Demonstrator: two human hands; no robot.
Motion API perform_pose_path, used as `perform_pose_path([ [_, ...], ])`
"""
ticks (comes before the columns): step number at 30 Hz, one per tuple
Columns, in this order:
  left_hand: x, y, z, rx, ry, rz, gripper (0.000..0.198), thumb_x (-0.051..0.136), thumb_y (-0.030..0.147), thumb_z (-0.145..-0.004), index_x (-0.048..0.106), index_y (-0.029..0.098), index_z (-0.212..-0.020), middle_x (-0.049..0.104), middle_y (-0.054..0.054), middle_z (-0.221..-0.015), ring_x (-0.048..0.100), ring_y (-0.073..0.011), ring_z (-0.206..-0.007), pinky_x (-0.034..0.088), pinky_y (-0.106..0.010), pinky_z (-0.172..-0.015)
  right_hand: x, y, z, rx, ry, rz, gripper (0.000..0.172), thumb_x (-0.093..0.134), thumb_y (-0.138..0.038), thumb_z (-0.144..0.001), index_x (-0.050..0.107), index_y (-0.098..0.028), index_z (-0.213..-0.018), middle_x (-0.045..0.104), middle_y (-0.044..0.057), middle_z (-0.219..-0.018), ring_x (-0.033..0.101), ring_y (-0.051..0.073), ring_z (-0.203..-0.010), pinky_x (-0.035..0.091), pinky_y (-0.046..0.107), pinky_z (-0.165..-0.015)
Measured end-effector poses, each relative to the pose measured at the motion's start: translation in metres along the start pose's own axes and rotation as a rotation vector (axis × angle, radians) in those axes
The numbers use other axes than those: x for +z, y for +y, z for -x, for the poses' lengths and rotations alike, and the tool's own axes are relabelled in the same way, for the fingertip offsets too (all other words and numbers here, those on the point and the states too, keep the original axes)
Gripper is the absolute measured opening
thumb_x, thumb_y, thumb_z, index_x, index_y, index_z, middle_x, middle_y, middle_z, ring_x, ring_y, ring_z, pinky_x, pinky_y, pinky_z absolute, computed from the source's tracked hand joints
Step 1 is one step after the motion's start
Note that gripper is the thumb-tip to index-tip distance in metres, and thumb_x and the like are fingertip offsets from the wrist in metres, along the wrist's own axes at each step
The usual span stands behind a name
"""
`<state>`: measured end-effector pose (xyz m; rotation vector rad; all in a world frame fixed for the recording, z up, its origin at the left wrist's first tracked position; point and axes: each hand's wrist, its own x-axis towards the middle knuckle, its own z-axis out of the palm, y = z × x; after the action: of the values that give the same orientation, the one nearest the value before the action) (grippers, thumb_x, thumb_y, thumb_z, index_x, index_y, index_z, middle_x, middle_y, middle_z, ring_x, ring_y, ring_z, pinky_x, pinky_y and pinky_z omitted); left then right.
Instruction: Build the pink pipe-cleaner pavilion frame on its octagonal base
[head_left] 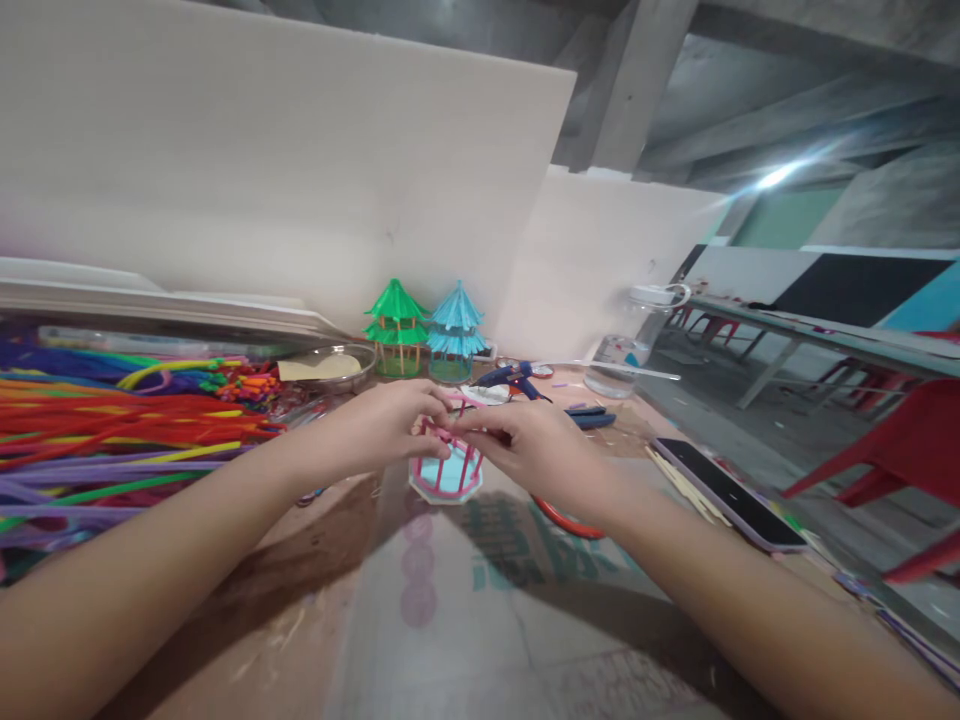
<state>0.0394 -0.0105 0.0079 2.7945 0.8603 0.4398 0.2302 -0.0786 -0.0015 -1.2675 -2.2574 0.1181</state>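
Observation:
A small pink-framed model [448, 472] with a pale blue base stands on the table in front of me. My left hand [390, 422] is closed in a pinch on a pink strip at the model's top left. My right hand [525, 442] pinches the same top edge from the right. The fingertips of both hands meet above the model, and its upper part is hidden behind them.
A heap of coloured pipe cleaners [112, 420] fills the left side. A green pagoda model [396, 328], a blue pagoda model [455, 332], a glass bowl [330, 366], a glue gun [514, 379] and a plastic jar [634, 342] stand behind. A phone [727, 492] lies right, beside red chairs [900, 450].

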Motion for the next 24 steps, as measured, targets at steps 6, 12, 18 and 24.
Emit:
perform_pose_path([
  [6, -0.001, 0.000, 0.000, 0.012, -0.032, -0.025, 0.013, 0.061, 0.027, -0.083, 0.071, 0.018, -0.086, 0.065, -0.005, -0.106, 0.062, -0.0185, -0.094, 0.045, -0.024, -0.074, -0.006, 0.008, -0.004, 0.034, -0.008, 0.013, 0.022, 0.060, -0.028, -0.090, 0.072, -0.024, -0.108, 0.071, 0.002, -0.078, 0.056, 0.012, -0.063, 0.033, 0.023, -0.059],
  [12, -0.002, 0.000, -0.002, 0.010, -0.045, -0.050, 0.013, 0.060, 0.026, -0.083, 0.070, 0.018, -0.081, 0.066, -0.005, -0.098, 0.062, -0.0175, -0.088, 0.043, -0.023, -0.069, -0.003, 0.017, -0.010, 0.122, -0.118, -0.078, 0.020, 0.062, -0.028, -0.088, 0.073, -0.019, -0.102, 0.060, -0.002, -0.064, 0.047, 0.009, -0.055, 0.027, 0.022, -0.053],
  [18, -0.004, 0.002, -0.002, 0.009, -0.042, -0.081, 0.014, 0.060, 0.026, -0.081, 0.070, 0.018, -0.081, 0.066, -0.004, -0.094, 0.061, -0.0160, -0.082, 0.042, -0.022, -0.066, 0.008, 0.021, -0.011, 0.144, -0.168, -0.086, 0.016, 0.058, -0.020, -0.087, 0.073, -0.017, -0.090, 0.060, -0.002, -0.063, 0.046, 0.009, -0.056, 0.026, 0.022, -0.053],
  [24, -0.005, 0.001, -0.001, 0.014, -0.045, -0.095, 0.015, 0.056, 0.024, -0.082, 0.069, 0.017, -0.081, 0.065, -0.005, -0.092, 0.061, -0.0169, -0.082, 0.043, -0.024, -0.067, 0.008, 0.022, -0.010, 0.135, -0.170, -0.101, 0.016, 0.058, -0.022, -0.088, 0.072, -0.017, -0.088, 0.055, -0.003, -0.060, 0.043, 0.009, -0.054, 0.025, 0.022, -0.052],
])
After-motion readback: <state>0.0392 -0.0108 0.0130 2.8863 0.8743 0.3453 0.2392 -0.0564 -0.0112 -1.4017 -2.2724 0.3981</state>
